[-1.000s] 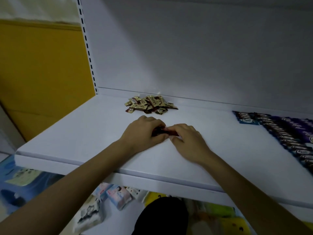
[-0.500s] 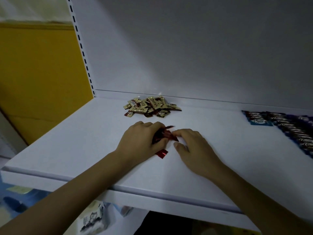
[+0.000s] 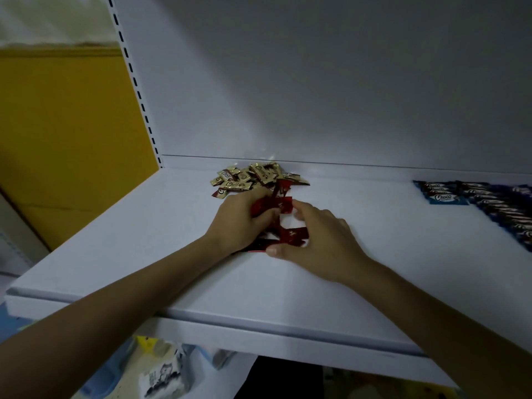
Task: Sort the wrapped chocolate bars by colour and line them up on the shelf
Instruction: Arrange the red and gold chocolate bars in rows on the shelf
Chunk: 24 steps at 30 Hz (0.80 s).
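My left hand (image 3: 236, 223) grips a bunch of red-wrapped chocolate bars (image 3: 283, 204) on the white shelf (image 3: 144, 249). More red bars (image 3: 292, 235) lie on the shelf between my hands. My right hand (image 3: 319, 240) arches over them, thumb on the shelf and fingers curled toward the bunch; I cannot see whether it pinches one. A loose pile of gold-wrapped bars (image 3: 253, 177) lies against the back wall just beyond my left hand. A row of blue and purple bars (image 3: 489, 203) runs along the shelf's right side.
A slotted upright (image 3: 135, 90) and a yellow panel (image 3: 66, 145) bound the shelf on the left. Below the shelf's front edge (image 3: 259, 329) are packets on a lower level (image 3: 164, 375).
Both hands have moved toward the back of the shelf, closer to the gold pile. The red bunch has spread, and more red bars now lie on the shelf between the hands.
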Available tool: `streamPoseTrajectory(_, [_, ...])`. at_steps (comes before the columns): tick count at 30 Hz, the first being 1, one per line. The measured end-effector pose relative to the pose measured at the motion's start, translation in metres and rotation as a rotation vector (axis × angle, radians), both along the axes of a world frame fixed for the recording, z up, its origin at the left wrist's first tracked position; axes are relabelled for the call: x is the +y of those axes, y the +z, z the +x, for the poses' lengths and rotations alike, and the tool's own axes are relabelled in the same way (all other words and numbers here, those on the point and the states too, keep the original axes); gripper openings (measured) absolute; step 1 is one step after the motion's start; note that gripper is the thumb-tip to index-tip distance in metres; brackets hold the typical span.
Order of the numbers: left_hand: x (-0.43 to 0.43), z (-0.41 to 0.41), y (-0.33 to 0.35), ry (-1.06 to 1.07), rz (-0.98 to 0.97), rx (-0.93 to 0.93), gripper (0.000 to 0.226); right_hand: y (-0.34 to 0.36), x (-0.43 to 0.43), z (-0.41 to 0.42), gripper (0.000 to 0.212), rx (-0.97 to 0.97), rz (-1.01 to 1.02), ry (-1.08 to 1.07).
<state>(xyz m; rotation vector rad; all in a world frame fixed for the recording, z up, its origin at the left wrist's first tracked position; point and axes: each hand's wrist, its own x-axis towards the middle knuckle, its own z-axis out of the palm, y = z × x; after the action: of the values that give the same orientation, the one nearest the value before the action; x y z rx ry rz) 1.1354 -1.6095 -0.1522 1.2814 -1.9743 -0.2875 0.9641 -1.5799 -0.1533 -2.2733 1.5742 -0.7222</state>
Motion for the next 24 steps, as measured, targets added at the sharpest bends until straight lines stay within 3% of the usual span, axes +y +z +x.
streamPoseTrajectory(2, [-0.002,0.001,0.002,0.026,0.030,0.078,0.004,0.001,-0.004,0.001,0.057,-0.004,-0.090,-0.001])
streamPoseTrajectory(5, [-0.005,0.003,0.005,0.059,0.196,0.372,0.007,0.005,-0.006,-0.005,0.022,0.137,-0.214,0.047])
streamPoseTrajectory(9, [-0.006,-0.001,0.012,0.052,0.334,0.656,0.012,0.009,-0.012,-0.015,0.023,0.335,-0.276,0.103])
streamPoseTrajectory(12, [-0.009,-0.008,0.026,0.005,0.354,0.782,0.013,0.011,-0.018,-0.015,0.027,0.225,-0.229,0.171])
streamPoseTrajectory(14, [-0.013,-0.010,0.036,-0.028,0.340,0.819,0.009,0.008,-0.019,-0.009,0.030,0.157,-0.183,0.242])
streamPoseTrajectory(19, [-0.021,-0.007,0.046,-0.089,0.344,0.865,0.006,0.004,-0.028,-0.007,0.039,0.230,-0.096,0.372])
streamPoseTrajectory(22, [-0.026,-0.010,0.041,-0.088,0.397,0.833,0.013,0.005,-0.035,-0.006,0.028,0.226,-0.162,0.411])
streamPoseTrajectory(24, [-0.031,-0.017,0.040,-0.105,0.431,0.841,0.013,0.002,-0.042,-0.012,0.026,0.333,-0.250,0.380])
